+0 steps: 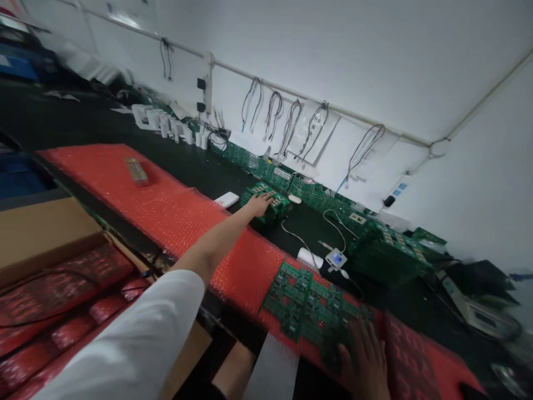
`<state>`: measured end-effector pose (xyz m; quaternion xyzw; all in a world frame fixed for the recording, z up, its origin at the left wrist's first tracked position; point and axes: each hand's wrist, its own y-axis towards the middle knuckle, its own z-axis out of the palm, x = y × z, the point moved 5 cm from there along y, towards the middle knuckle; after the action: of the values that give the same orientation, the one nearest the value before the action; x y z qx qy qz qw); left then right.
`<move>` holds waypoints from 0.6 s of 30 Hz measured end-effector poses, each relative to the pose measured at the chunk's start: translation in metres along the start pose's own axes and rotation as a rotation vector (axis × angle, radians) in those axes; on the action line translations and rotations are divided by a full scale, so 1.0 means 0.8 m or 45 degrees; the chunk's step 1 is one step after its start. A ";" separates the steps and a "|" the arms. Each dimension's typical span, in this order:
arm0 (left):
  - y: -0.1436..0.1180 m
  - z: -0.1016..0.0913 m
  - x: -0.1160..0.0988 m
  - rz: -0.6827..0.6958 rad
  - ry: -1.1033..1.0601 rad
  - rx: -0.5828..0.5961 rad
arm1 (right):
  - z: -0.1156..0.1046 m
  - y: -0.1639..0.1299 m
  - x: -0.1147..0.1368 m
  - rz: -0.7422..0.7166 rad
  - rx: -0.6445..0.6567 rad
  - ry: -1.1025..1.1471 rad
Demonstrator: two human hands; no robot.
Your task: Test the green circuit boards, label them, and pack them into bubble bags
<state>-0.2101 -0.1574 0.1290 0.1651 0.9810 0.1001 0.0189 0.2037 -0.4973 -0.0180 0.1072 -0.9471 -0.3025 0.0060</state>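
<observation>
Left hand (259, 204), fingers spread flat, is laid on a stack of green circuit boards (266, 201) at frame centre on the dark tabletop (200, 166). Right hand (366, 361), open and flat, is pressed on a green board panel (310, 305) lower right, over red bubble wrap (166, 214). No writing can be read.

The boards (266, 201) under the left hand (259, 204) are green with pale markings, like the panel (310, 305) by the right hand (364, 358). The bubble wrap (175, 214) is bright red and dimpled. The mat (83, 125) is near black, the wall (375, 61) white, the sleeve (137, 347) white, and the box (37, 228) brown.
</observation>
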 end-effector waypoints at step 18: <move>0.001 0.009 0.008 0.172 0.087 -0.058 | -0.025 0.007 0.043 -0.066 0.008 0.150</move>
<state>-0.2155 -0.1536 0.1223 0.2269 0.9652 0.1290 -0.0175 0.1708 -0.5117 -0.0005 0.1493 -0.9429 -0.2929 0.0534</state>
